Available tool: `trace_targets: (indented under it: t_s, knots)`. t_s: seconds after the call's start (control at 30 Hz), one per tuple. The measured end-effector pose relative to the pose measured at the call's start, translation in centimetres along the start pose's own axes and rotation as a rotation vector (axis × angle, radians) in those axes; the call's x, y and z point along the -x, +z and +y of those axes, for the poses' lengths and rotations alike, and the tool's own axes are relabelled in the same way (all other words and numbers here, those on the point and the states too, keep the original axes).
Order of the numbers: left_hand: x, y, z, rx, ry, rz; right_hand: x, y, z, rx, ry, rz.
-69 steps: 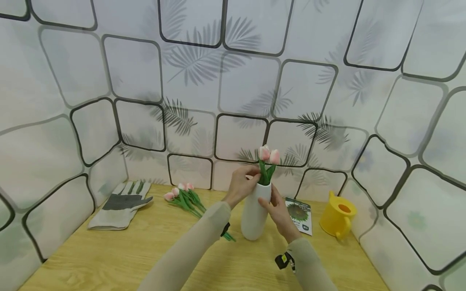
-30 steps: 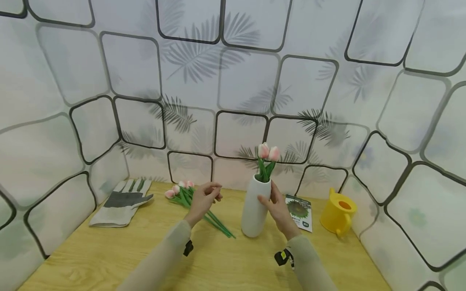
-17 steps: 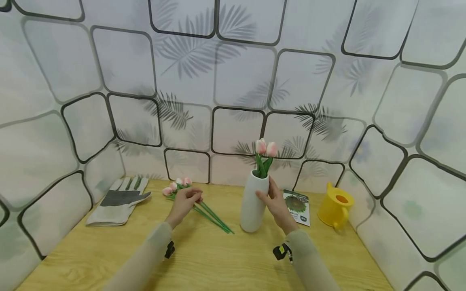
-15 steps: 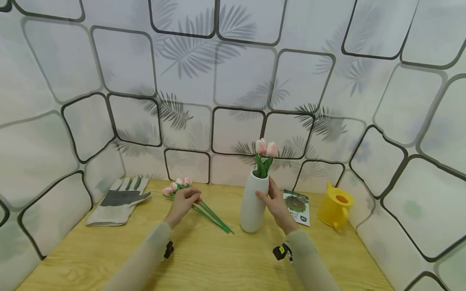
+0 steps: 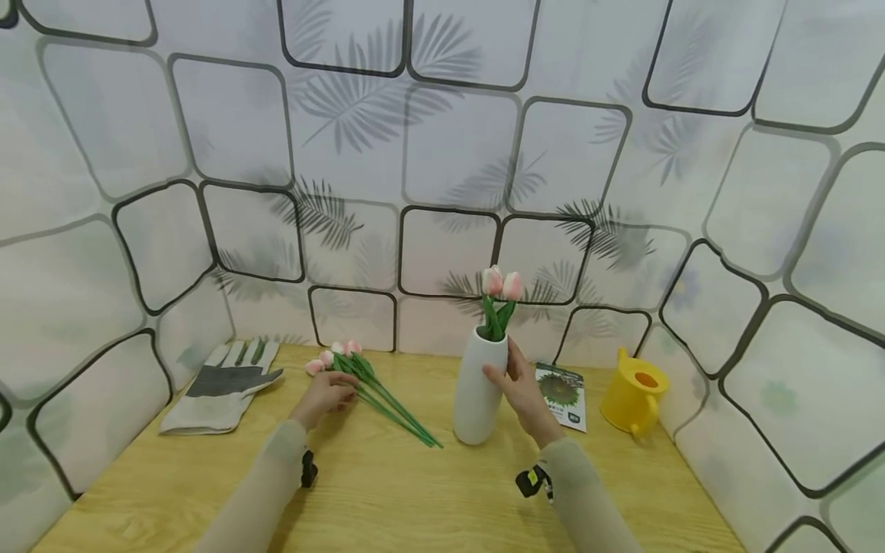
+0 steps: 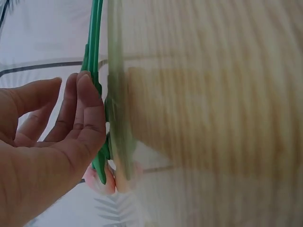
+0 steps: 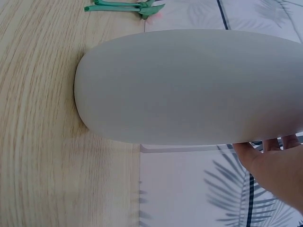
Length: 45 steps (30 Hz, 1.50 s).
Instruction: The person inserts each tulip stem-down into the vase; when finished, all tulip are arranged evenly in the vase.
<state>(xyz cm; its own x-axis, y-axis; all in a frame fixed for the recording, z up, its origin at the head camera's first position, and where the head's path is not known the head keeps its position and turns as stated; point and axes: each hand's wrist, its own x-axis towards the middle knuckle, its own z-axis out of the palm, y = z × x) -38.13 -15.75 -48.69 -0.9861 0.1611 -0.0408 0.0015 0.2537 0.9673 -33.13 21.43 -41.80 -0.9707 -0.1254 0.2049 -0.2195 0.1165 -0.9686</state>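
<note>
A tall white vase [image 5: 477,392] stands upright on the wooden table, two pale pink tulips [image 5: 512,288] rising from its mouth. My right hand [image 5: 523,393] holds the vase's upper right side, thumb in front and fingers behind; the right wrist view shows fingertips along the vase [image 7: 189,87]. To the left, several more tulips [image 5: 362,371] lie together, blooms toward the back wall and stems toward the vase. My left hand [image 5: 325,395] is beside them, near the blooms. In the left wrist view its fingers rest against the green stems [image 6: 94,38], with the thumb apart from them.
A grey and white work glove [image 5: 224,388] lies at the table's left. Behind the vase on the right lies a packet with a sunflower picture [image 5: 563,395]. A yellow watering can [image 5: 632,395] stands at the far right. Patterned cloth walls [image 5: 456,253] enclose the table.
My left hand has left the tulips in the vase and moved left and down to the tulips lying on the table. My right hand has stayed on the vase.
</note>
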Motion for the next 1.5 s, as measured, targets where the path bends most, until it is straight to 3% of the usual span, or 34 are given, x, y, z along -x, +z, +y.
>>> trace_targets:
  t_s: [0.3, 0.9, 1.1, 1.3, 1.5]
  knots:
    - [-0.4, 0.2, -0.3, 0.05, -0.076, 0.021, 0.1, 0.1, -0.3, 0.0, -0.011, 0.005]
    - [-0.7, 1.2, -0.2, 0.002, -0.214, 0.056, 0.3, 0.1, 0.4, -0.005, 0.006, -0.001]
    - [-0.7, 1.6, 0.1, 0.03, -0.174, 0.081, 0.2, 0.0, 0.4, 0.002, 0.007, 0.011]
    - [-0.7, 2.1, 0.2, 0.146, -0.112, 0.235, 0.0, -0.1, 0.1, 0.008, 0.001, 0.001]
    - [-0.6, 2.0, 1.0, 0.286, -0.048, 0.327, 0.0, 0.0, 0.0, 0.006, 0.005, -0.009]
